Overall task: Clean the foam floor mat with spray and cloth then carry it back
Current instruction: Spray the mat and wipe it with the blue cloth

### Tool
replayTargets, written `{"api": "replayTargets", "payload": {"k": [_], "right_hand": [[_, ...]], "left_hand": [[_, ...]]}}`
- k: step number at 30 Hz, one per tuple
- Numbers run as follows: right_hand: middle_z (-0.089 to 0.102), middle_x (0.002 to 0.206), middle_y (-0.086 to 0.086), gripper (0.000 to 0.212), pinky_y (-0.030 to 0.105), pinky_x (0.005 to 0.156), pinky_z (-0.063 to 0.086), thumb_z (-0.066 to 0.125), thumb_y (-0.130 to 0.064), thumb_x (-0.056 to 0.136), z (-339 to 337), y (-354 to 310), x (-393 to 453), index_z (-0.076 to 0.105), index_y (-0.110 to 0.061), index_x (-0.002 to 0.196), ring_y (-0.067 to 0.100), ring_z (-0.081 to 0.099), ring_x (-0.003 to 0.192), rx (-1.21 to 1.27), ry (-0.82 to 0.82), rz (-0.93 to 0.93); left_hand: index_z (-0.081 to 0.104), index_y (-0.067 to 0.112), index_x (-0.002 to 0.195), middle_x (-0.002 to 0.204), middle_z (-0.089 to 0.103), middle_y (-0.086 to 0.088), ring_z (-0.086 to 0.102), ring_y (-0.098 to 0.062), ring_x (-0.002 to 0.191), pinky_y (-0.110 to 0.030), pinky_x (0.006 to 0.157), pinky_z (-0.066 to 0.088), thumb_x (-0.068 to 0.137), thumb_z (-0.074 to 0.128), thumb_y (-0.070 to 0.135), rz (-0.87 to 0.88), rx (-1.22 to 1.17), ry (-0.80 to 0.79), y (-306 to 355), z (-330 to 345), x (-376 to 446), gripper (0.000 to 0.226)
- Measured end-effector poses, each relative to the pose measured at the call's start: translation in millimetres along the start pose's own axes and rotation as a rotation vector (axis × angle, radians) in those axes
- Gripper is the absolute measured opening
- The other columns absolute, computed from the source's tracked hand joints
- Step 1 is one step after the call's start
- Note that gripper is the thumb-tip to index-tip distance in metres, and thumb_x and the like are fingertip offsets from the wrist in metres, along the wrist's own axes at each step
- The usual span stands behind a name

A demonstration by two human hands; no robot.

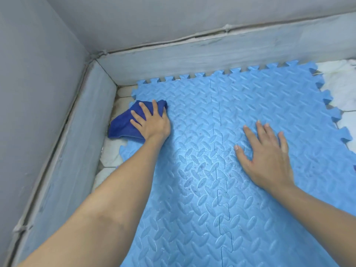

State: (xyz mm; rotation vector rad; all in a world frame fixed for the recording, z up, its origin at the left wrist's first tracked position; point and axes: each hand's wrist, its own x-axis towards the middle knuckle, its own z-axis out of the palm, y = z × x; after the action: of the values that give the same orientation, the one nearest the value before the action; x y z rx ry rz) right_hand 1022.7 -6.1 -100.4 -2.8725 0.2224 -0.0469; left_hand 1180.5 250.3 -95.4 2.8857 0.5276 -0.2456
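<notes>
Foam mat (221, 160): light blue interlocking tiles with a raised leaf pattern, lying flat on the pale tiled floor (123, 105) in the corner of a grey-walled room; a puzzle seam (218, 151) runs down its middle and its toothed far edge sits just beside the low grey skirting (173, 60).

Cloth (125, 122): dark blue and bunched, at the mat's far-left corner, partly on the foam and partly hanging over onto the floor, probably because the wipe reaches right out to the edge.

Left hand (150, 122): palm down on the cloth, fingers (143, 108) spread and slightly curled over it, pressing it against the mat and not pinching it, which suits a scrubbing stroke.

Right hand (267, 157): flat on bare foam right of the seam, fingers (260, 132) splayed wide and holding nothing; it looks placed to pin the light mat so it does not slide or lift under the wiping.

Surface: small dark specks and a faint sheen near the seam suggest it is damp and not fully clean.

Spray: no bottle in view.

Stage: wiping appears under way; carrying the mat back is not yet begun.
</notes>
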Motion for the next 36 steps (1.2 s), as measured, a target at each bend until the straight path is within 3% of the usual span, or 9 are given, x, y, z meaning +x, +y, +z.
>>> {"api": "replayTargets", "payload": {"k": [6, 8, 15, 18, 24, 26, 30, 32, 36], "right_hand": [[0.033, 0.158, 0.01, 0.068, 0.049, 0.121, 0.01, 0.03, -0.055, 0.089, -3.1, -2.4, 2.2, 0.044, -0.022, 0.147, 0.027, 0.025, 0.148, 0.003, 0.027, 0.01], [0.033, 0.158, 0.01, 0.068, 0.048, 0.121, 0.01, 0.03, -0.055, 0.088, -4.4, -3.3, 3.6, 0.044, -0.023, 0.147, 0.026, 0.025, 0.148, 0.004, 0.026, 0.016], [0.031, 0.159, 0.008, 0.067, 0.046, 0.122, 0.007, 0.032, -0.054, 0.089, -3.1, -3.8, 3.3, 0.041, -0.024, 0.148, 0.024, 0.021, 0.149, -0.01, 0.017, 0.029], [0.031, 0.159, 0.008, 0.067, 0.047, 0.121, 0.007, 0.032, -0.054, 0.088, -4.0, -3.4, 2.2, 0.041, -0.023, 0.147, 0.024, 0.021, 0.149, -0.007, 0.011, 0.031], [0.033, 0.158, 0.009, 0.067, 0.047, 0.121, 0.008, 0.033, -0.053, 0.087, -4.5, -6.4, 3.0, 0.044, -0.022, 0.146, 0.025, 0.023, 0.148, -0.001, 0.037, 0.036], [0.033, 0.158, 0.009, 0.066, 0.046, 0.12, 0.007, 0.034, -0.053, 0.088, -5.1, -6.0, 4.4, 0.043, -0.022, 0.146, 0.025, 0.023, 0.148, 0.014, 0.039, 0.032], [0.03, 0.159, 0.008, 0.064, 0.048, 0.121, 0.007, 0.036, -0.053, 0.089, -3.5, -4.5, 1.7, 0.041, -0.023, 0.147, 0.025, 0.021, 0.149, 0.028, 0.03, 0.024], [0.029, 0.159, 0.008, 0.064, 0.048, 0.12, 0.006, 0.037, -0.052, 0.09, -2.0, -3.5, 1.1, 0.04, -0.023, 0.147, 0.025, 0.02, 0.149, 0.027, 0.032, 0.02], [0.028, 0.16, 0.01, 0.065, 0.049, 0.12, 0.005, 0.036, -0.051, 0.089, -3.4, -4.1, 1.4, 0.04, -0.021, 0.147, 0.026, 0.019, 0.149, 0.036, 0.014, 0.01]], "left_hand": [[0.002, 0.034, 0.153, 0.162, -0.006, 0.005, -0.011, -0.029, 0.149, -0.05, 0.119, -0.006, 0.099, 0.025, 0.049, 0.806, 0.191, -0.075, 65.8, 15.8, -44.9, 0.061], [0.004, 0.03, 0.154, 0.162, -0.001, 0.006, -0.004, -0.021, 0.15, -0.047, 0.121, -0.001, 0.098, 0.032, 0.045, 0.917, 0.17, -0.111, 64.3, 9.2, -27.3, 0.064], [0.003, 0.02, 0.154, 0.163, -0.002, 0.0, -0.006, -0.023, 0.149, -0.046, 0.121, -0.001, 0.101, 0.02, 0.045, 0.26, 0.045, -0.025, -14.3, -18.8, 64.0, 0.061], [-0.001, 0.024, 0.154, 0.162, -0.008, 0.003, -0.012, -0.025, 0.149, -0.046, 0.121, -0.004, 0.101, 0.02, 0.047, 0.42, 0.087, -0.065, -13.3, -12.4, 21.4, 0.061], [0.001, 0.028, 0.154, 0.162, -0.005, 0.005, -0.01, -0.021, 0.149, -0.043, 0.121, -0.006, 0.097, 0.033, 0.038, 1.047, 0.198, -0.144, -8.1, 6.1, -72.1, 0.066], [0.005, 0.03, 0.154, 0.163, -0.003, 0.004, -0.006, -0.022, 0.15, -0.048, 0.121, -0.001, 0.093, 0.037, 0.037, 0.973, 0.194, -0.074, 0.9, 4.9, -45.0, 0.069], [0.005, 0.033, 0.153, 0.162, -0.008, 0.003, -0.014, -0.028, 0.148, -0.055, 0.117, -0.01, 0.097, 0.022, 0.053, 0.389, -0.006, -0.009, 0.4, -0.4, 0.0, 0.062], [0.006, 0.035, 0.153, 0.162, -0.007, 0.005, -0.014, -0.028, 0.148, -0.053, 0.118, -0.008, 0.099, 0.017, 0.053, 0.391, 0.0, -0.029, -7.1, 2.1, -7.7, 0.058], [0.009, 0.034, 0.153, 0.162, 0.001, 0.007, -0.006, -0.025, 0.149, -0.05, 0.12, 0.0, 0.097, 0.013, 0.053, 0.629, 0.064, -0.077, -25.4, 10.5, -79.8, 0.059]]}}
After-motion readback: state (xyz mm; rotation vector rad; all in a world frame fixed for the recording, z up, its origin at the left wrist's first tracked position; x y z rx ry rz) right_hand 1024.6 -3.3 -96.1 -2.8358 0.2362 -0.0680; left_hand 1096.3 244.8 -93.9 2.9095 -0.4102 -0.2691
